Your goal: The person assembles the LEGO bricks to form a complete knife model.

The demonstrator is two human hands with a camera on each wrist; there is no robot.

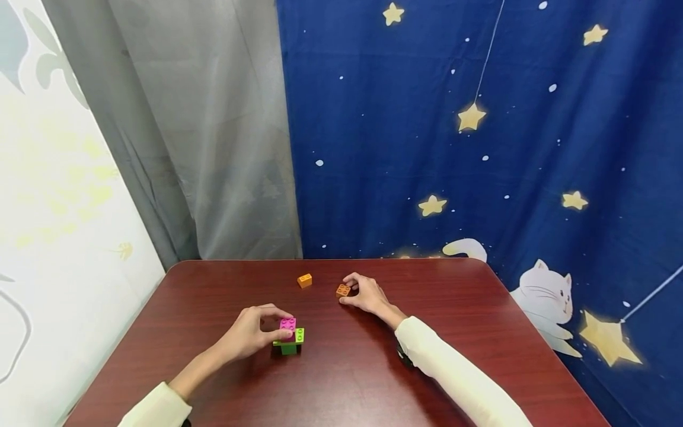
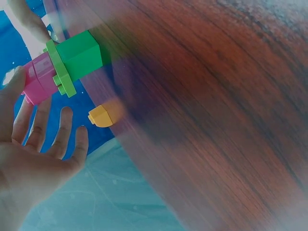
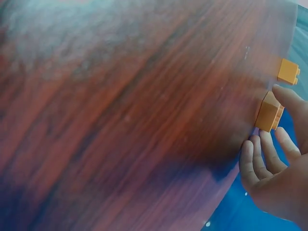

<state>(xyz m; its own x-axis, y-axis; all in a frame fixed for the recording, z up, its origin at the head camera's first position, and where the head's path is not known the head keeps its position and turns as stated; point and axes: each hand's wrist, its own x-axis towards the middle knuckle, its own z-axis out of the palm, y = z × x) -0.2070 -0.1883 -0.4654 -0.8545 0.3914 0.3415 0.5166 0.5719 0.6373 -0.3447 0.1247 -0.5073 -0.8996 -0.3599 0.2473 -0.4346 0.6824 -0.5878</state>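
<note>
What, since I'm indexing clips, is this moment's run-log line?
left hand: grips pink top of block stack | right hand: curved around orange block

A reddish-brown table (image 1: 437, 296) (wood-grained) bears two orange bricks (image 1: 305, 281) and a brick stack (image 1: 299, 336).

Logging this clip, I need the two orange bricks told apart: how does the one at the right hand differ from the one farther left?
The right-hand brick sits between the thumb and fingers of the right hand; the left brick stands clear of both hands. In the head view, the right-hand brick looks a deeper orange, the left brick yellower. Both are studded toy bricks.
</note>
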